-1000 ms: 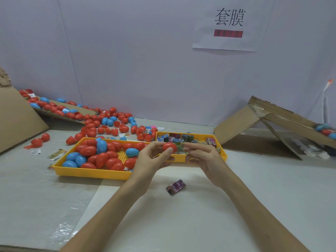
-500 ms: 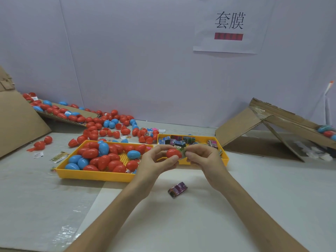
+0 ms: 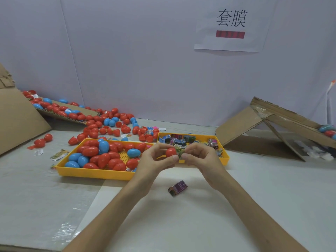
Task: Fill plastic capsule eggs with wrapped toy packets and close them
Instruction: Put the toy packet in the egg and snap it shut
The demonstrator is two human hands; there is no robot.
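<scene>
Both grips meet in the head view above the tabletop (image 3: 181, 224), just in front of the two yellow trays. Left grip (image 3: 156, 159) holds a red capsule egg (image 3: 171, 152) between thumb and curled fingers. Right grip (image 3: 201, 157) pinches a green wrapped toy packet (image 3: 180, 153) with its fingertips. The packet touches the right side of the egg, at its opening as far as I can see. How deep it sits inside, I cannot tell. I also cannot tell if the egg is one half or a full shell.

Behind the left grip is the left yellow tray (image 3: 91, 172). It holds many red and blue eggs (image 3: 101, 157). Just beside it on the right stands the right yellow tray (image 3: 225, 158), with a heap of colourful toy packets (image 3: 181, 140). One purple packet (image 3: 177, 188) lies alone on the tabletop, near the person and between the two forearms.

More loose eggs (image 3: 109, 124) are spread on the tabletop behind the left tray. Some lie on a sloped cardboard sheet (image 3: 60, 113) at the far left. A folded cardboard ramp (image 3: 240, 124) stands at the right, well apart from the trays. A few eggs are at its right edge. On the wall hangs a white paper sign (image 3: 231, 44) with two black characters and a red bar.
</scene>
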